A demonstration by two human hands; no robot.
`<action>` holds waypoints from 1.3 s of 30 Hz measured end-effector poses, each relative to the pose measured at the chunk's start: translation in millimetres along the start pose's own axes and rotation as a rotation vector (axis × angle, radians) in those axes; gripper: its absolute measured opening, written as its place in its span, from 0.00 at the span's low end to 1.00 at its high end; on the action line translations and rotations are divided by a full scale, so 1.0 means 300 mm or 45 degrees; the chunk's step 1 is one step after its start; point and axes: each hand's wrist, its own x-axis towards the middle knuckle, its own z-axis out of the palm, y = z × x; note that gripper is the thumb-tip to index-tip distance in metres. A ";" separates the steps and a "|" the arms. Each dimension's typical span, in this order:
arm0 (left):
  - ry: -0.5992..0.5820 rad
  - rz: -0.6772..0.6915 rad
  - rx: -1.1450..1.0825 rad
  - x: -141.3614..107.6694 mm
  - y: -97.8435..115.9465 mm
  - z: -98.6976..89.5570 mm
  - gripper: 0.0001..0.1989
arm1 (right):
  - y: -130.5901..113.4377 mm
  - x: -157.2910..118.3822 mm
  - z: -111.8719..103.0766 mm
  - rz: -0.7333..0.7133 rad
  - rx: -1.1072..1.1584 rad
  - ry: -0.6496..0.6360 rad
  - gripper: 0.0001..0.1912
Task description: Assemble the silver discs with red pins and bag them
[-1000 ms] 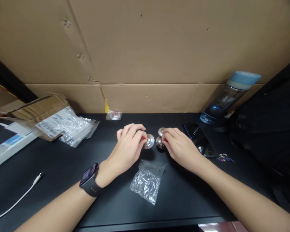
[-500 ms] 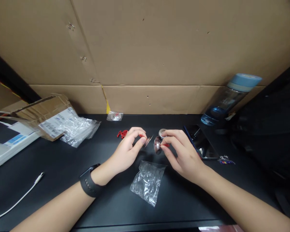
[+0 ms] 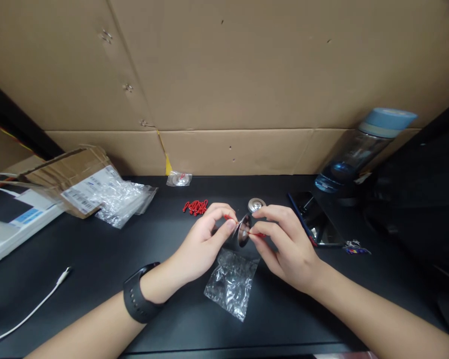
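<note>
My left hand [image 3: 205, 239] pinches a small red cord [image 3: 230, 218] at the back of one shiny metal disc. Facing it, my right hand [image 3: 290, 244] pinches another red cord [image 3: 257, 234] on a second metal disc [image 3: 244, 232]. The two discs meet or overlap between my fingertips; whether they touch is hard to tell. Behind my right fingers a round silver piece [image 3: 256, 204] lies on the black table [image 3: 164, 309]. Several red cord loops [image 3: 195, 207] lie beyond my left hand, and a crumpled clear bag [image 3: 232, 286] lies below both hands.
An opened cardboard box [image 3: 71, 179] and clear plastic bags [image 3: 123, 204] are at the left, near a white cable [image 3: 41, 301]. A small packet [image 3: 179, 179] lies at the back. On the right are a phone [image 3: 316, 219], a keychain [image 3: 355, 248] and a leaning bottle [image 3: 362, 149].
Both hands have brought the two metal discs together, the left moving right. The red loops and round silver piece are now less covered.
</note>
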 end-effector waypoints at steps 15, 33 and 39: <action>0.157 0.223 0.669 -0.024 0.014 0.004 0.04 | 0.000 -0.018 0.036 0.437 0.734 -0.009 0.21; 0.183 0.143 0.721 -0.025 0.019 0.014 0.05 | -0.013 -0.014 0.023 0.571 0.880 -0.091 0.27; 0.189 0.177 0.788 -0.024 0.019 0.015 0.03 | -0.005 -0.030 0.052 0.623 0.928 -0.075 0.25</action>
